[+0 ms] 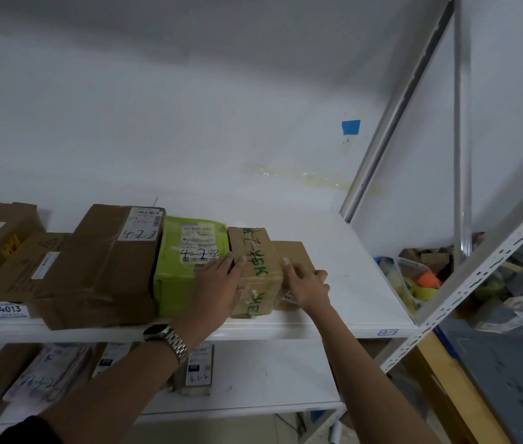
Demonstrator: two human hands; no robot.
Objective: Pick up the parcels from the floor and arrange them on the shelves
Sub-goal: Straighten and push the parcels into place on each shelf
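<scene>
A small brown parcel [255, 264] with green writing stands on the white upper shelf [349, 277], pressed against a green parcel [186, 267] on its left. My left hand [218, 283] lies with straight fingers against the brown parcel's left side. My right hand [305, 283] grips its right side, thumb on the top edge. A flatter brown box [292, 251] lies just behind and to the right of it, under my right hand.
Left of the green parcel stand a large cardboard box [109, 267] marked 4-2-2 and more boxes [4, 251]. The lower shelf [253, 379] holds several parcels. Metal shelf uprights [477, 270] rise at the right, with loose parcels [420, 277] on the floor beyond.
</scene>
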